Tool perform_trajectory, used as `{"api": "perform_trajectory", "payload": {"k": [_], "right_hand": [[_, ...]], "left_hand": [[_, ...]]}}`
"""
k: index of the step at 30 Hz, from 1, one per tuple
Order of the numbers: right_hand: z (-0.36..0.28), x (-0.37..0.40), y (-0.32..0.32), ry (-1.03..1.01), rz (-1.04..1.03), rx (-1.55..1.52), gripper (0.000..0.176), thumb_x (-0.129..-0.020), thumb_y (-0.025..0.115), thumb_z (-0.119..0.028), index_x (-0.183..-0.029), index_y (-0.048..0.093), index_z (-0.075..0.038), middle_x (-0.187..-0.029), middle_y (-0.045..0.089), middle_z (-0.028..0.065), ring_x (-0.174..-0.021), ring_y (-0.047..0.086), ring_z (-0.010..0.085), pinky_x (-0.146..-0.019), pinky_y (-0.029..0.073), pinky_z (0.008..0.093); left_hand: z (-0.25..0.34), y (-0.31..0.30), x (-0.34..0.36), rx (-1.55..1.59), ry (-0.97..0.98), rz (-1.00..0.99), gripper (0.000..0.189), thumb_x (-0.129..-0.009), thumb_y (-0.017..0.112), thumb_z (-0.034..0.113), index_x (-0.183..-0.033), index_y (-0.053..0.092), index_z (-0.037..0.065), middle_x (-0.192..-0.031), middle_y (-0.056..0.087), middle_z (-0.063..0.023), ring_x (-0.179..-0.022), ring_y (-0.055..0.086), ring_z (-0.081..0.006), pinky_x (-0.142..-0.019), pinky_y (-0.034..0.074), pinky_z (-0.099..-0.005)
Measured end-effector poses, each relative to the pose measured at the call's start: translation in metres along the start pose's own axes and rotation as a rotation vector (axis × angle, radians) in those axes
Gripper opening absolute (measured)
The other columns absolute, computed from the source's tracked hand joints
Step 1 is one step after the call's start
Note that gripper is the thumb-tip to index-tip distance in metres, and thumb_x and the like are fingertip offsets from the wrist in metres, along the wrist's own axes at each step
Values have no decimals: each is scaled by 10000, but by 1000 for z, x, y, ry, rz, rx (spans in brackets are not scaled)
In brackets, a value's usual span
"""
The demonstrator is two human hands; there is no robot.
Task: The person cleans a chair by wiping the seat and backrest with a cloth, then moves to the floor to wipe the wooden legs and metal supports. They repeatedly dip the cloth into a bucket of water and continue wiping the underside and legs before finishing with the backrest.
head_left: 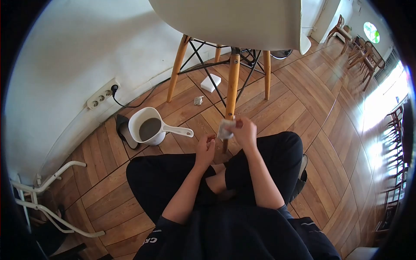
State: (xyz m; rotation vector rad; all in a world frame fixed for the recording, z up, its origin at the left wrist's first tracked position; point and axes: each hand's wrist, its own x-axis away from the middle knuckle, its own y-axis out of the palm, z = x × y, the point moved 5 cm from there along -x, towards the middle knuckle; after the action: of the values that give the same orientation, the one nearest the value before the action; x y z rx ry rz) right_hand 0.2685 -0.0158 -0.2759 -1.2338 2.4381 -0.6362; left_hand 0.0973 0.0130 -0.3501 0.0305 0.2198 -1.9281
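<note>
My right hand [245, 132] grips a small greyish-white sponge [225, 129], slightly blurred, against the lower part of a wooden chair leg [232, 91]. My left hand [206, 149] is just left of that leg, apart from it, with the fingers loosely curled and nothing visible in them. Above both hands is the white seat [234, 21] of the chair, with black metal bracing under it. To the left of my left hand, a white long-handled dipper [169, 129] holds grey, murky liquid [150, 128].
A white block [210, 82] and a crumpled whitish scrap [198, 100] lie on the wooden floor. A black plug and cord [125, 105] run from the wall socket strip [102, 94]. A black shoe [126, 131] lies beside the dipper. White metal tubes [56, 177] stand at left.
</note>
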Motion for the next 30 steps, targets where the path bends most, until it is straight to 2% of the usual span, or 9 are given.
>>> {"api": "perform_trajectory", "payload": {"k": [3, 6, 9, 11, 14, 17, 18, 23, 30], "right_hand": [[-37, -12, -21, -113, 109, -112, 388, -619, 815, -190, -872, 617, 27, -800, 652, 140, -718, 650, 252, -649, 508, 351], [-41, -14, -17, -109, 43, 16, 400, -637, 806, -175, -911, 599, 29, -838, 650, 138, -749, 653, 231, -667, 512, 332], [-32, -6, -13, -22, -53, -12, 385, -666, 796, -143, -948, 590, 19, -863, 663, 119, -787, 658, 194, -710, 528, 304], [-25, -3, -8, -40, -60, -40, 391, -648, 783, -147, -938, 577, 16, -858, 633, 145, -785, 645, 263, -688, 512, 346], [-7, 3, 3, -106, -52, 28, 328, -650, 746, -110, -904, 570, 0, -853, 618, 160, -763, 633, 310, -675, 508, 366], [31, 11, 24, -75, -140, 190, 364, -646, 765, -130, -938, 585, -9, -801, 640, 150, -757, 654, 257, -661, 513, 340], [43, 17, 34, -63, -172, 149, 272, -647, 703, -107, -869, 571, -24, -790, 620, 182, -770, 613, 367, -672, 493, 425], [48, 19, 46, -35, -251, 205, 252, -682, 693, -146, -898, 601, -53, -841, 650, 178, -795, 631, 356, -673, 500, 446], [48, 21, 58, 34, -421, 415, 180, -730, 634, -101, -904, 683, -110, -921, 662, 134, -865, 646, 306, -724, 515, 414]], "left_hand": [[10, 2, -2, -7, 5, 0, 197, -938, 468, 97, -1094, 539, 2, -1025, 595, -93, -942, 572, -162, -841, 442, -283], [10, 0, -4, 50, -26, 19, 199, -940, 473, 107, -1094, 544, 4, -1015, 595, -89, -952, 563, -152, -838, 440, -280], [10, 5, -6, 82, -91, 5, 209, -935, 462, 119, -1082, 548, -3, -1003, 593, -125, -959, 579, -204, -823, 454, -302], [18, 7, -9, 131, 17, 49, 220, -940, 467, 142, -1080, 543, -9, -1005, 584, -128, -947, 577, -203, -807, 453, -302], [22, 14, -13, 32, -22, 53, 246, -953, 476, 181, -1119, 527, 7, -1008, 596, -86, -965, 559, -164, -834, 441, -286], [37, 23, -20, -13, 23, 56, 271, -945, 498, 210, -1125, 521, 9, -998, 597, -97, -956, 570, -180, -832, 444, -288], [40, 26, -25, -20, 28, 53, 271, -945, 498, 210, -1125, 521, 9, -998, 597, -97, -956, 570, -180, -832, 444, -288], [73, 43, -40, -260, 180, 109, 351, -895, 582, 252, -1124, 492, 1, -997, 600, -146, -955, 586, -265, -822, 451, -362], [76, 47, -51, -341, 32, 64, 324, -855, 624, 157, -1075, 441, 5, -877, 597, -148, -812, 611, -275, -713, 474, -363]]}}
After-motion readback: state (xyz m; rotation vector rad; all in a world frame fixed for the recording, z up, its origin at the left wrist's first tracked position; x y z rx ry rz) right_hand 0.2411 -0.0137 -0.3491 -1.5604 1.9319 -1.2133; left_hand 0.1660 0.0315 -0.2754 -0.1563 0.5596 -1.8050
